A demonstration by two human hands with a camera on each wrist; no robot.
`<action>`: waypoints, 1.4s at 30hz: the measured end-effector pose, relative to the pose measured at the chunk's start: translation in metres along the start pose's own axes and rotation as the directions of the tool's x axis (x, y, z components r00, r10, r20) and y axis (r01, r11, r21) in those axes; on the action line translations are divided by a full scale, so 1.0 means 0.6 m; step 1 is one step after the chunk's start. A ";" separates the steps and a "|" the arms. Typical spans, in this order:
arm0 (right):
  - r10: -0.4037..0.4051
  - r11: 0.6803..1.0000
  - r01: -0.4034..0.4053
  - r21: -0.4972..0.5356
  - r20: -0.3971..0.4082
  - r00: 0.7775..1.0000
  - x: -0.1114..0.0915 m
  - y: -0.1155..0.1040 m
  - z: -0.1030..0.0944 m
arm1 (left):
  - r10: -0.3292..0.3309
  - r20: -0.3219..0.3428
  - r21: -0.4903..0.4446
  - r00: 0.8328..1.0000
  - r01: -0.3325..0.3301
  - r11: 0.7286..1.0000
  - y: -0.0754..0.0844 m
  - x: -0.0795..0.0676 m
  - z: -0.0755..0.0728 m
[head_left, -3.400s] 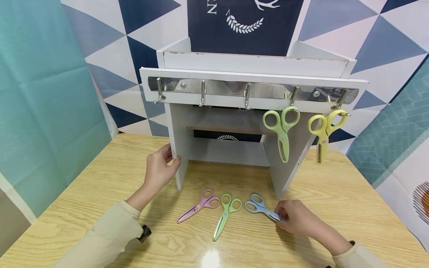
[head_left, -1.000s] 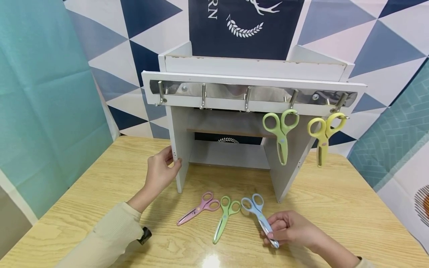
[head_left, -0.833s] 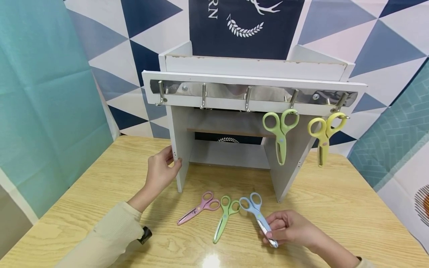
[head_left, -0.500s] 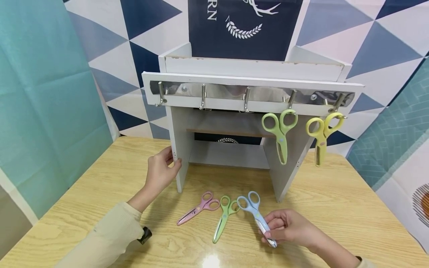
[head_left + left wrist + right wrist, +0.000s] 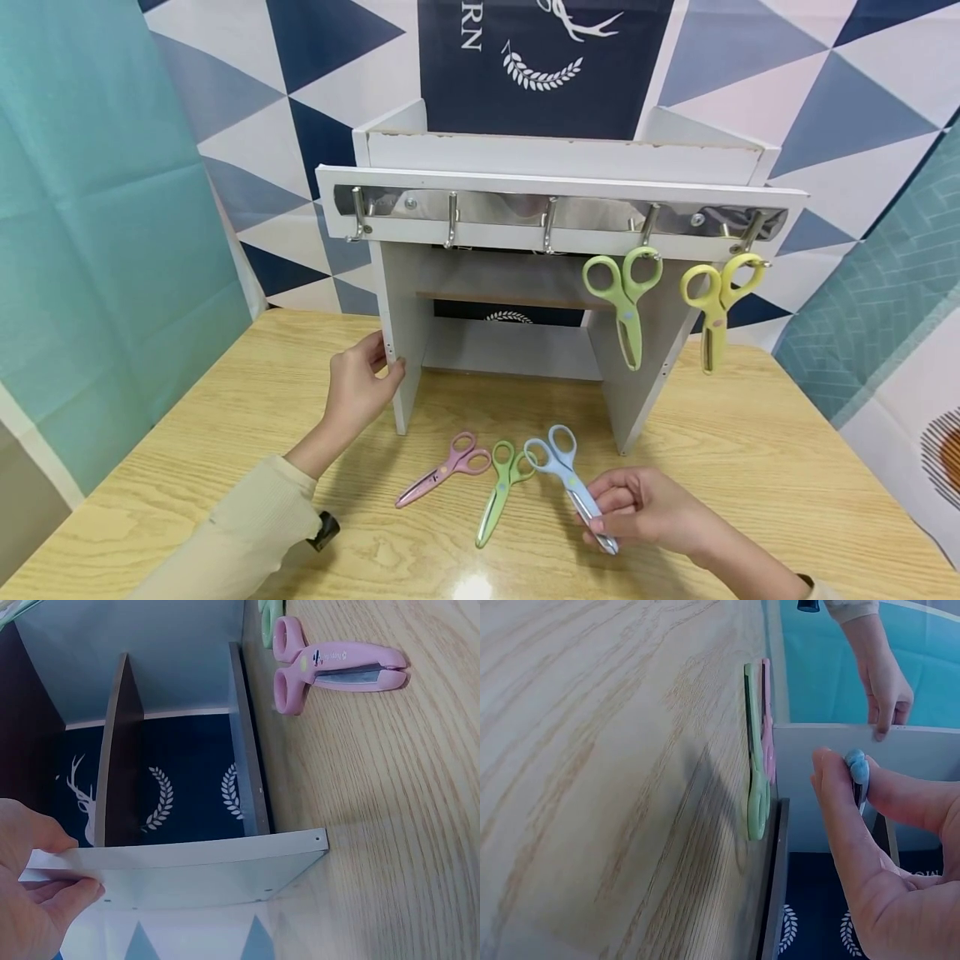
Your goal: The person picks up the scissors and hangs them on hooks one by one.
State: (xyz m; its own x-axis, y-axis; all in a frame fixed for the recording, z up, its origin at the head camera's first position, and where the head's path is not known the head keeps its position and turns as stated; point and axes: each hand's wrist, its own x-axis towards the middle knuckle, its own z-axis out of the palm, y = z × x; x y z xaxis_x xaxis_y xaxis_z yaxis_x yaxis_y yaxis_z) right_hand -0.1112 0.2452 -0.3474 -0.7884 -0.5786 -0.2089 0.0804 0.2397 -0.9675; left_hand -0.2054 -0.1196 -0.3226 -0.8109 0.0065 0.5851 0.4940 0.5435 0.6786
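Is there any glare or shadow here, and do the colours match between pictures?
Head view: a bright glare spot on the table near the bottom edge, reflections along the metal hook strip; right wrist view: a soft shadow across the table; both wrist views: cooler colours than the head view.

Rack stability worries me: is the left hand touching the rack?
Touching. The left wrist view shows the left hand gripping the rack round its side edge, with no gap between them.
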 end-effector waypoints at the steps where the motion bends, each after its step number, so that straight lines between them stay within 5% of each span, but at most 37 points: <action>1: 0.002 1.000 -0.002 0.001 -0.004 1.000 0.000 -0.001 0.001 | -0.001 0.000 0.001 1.000 0.001 1.000 0.000 0.000 0.000; 25: -0.038 0.999 0.038 -0.013 -0.016 0.999 0.000 -0.011 0.013 | 0.005 0.000 0.002 1.000 -0.005 1.000 0.001 -0.001 -0.002; 42: -0.138 0.990 0.138 -0.016 0.031 0.990 0.008 -0.019 0.023 | 0.004 -0.001 0.004 1.000 -0.004 1.000 0.002 -0.001 -0.002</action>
State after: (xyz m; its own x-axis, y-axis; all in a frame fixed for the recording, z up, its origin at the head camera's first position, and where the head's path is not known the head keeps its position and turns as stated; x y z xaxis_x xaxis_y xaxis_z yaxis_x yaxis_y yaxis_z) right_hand -0.1073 0.2288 -0.3395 -0.7725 -0.6302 -0.0778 -0.0392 0.1696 -0.9847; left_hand -0.2042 -0.1200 -0.3216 -0.8087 0.0078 0.5882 0.4960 0.5464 0.6748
